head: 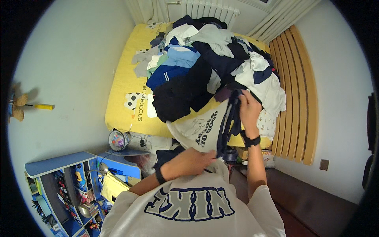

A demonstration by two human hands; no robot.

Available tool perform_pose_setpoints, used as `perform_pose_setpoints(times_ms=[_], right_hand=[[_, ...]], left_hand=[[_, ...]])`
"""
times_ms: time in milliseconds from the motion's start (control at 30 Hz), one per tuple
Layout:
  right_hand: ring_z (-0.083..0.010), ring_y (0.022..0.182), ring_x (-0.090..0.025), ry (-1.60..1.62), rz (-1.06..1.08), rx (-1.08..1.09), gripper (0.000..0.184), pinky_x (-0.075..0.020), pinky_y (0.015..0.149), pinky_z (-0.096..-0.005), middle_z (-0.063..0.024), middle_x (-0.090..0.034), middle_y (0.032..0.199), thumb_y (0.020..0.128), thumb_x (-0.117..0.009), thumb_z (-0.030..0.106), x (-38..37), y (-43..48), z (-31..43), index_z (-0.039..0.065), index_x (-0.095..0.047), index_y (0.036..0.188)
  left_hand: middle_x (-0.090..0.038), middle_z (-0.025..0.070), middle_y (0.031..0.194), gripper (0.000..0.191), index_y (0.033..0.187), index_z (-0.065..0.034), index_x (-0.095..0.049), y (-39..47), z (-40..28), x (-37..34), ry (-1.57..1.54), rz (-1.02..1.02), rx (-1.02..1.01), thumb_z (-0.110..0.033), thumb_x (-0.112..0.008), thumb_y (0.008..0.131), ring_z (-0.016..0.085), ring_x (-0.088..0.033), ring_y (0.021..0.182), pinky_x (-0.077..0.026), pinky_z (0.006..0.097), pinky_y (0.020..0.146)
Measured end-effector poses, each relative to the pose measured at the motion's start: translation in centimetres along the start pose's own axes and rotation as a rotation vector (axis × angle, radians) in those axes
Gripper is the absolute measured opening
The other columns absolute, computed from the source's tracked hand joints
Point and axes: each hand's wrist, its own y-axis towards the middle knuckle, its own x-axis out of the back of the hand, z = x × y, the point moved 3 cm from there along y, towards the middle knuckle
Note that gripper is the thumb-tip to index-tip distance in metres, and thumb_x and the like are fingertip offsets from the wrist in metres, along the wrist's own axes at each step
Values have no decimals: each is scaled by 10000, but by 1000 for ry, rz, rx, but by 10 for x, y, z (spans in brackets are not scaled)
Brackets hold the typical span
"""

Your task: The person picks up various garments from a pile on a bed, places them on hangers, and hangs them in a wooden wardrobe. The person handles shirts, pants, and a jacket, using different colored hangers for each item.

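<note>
Both hands stretch a white garment (189, 133) with navy trim between them, in front of the near edge of the bed. Its printed face bears dark lettering and a line drawing. At its lower navy edge, my left hand (189, 161) grips the cloth, with a dark band on the wrist. My right hand (250, 111), wearing a black wristband, pinches the upper end of the navy part. Past the garment, a large heap of clothes (177, 94) covers much of the bed (121, 103), in black, navy, light blue, grey and white.
A wooden slatted headboard (296, 97) stands along the bed's right side. At lower left is a blue shelf unit (62, 163) full of small items, with a desk lamp (103, 167). A wire-mesh bin (118, 140) sits near the bed's corner. A white radiator (207, 10) is at the far wall.
</note>
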Motion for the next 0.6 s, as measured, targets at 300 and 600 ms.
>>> perform_pose_setpoints(times_ms=[300, 600], right_hand=[[-328, 797, -760, 674, 714, 301, 298, -555, 704, -363, -185, -745, 891, 941, -623, -72, -39, 34, 154, 94, -730, 1164], [-284, 874, -776, 798, 1019, 386, 316, -562, 770, -330, -105, -799, 1025, 929, -598, -119, 14, 16, 172, 77, -751, 1125]], left_hand=[[-769, 177, 982, 207, 1228, -27, -590, 38, -51, 7, -106, -208, -392, -105, -614, 1038, 375, -760, 930, -590, 467, 793], [-684, 137, 1391, 525, 1198, -99, -750, -46, -40, 123, 160, -1025, -24, -78, -973, 724, 346, -614, 1353, -489, 423, 1088]])
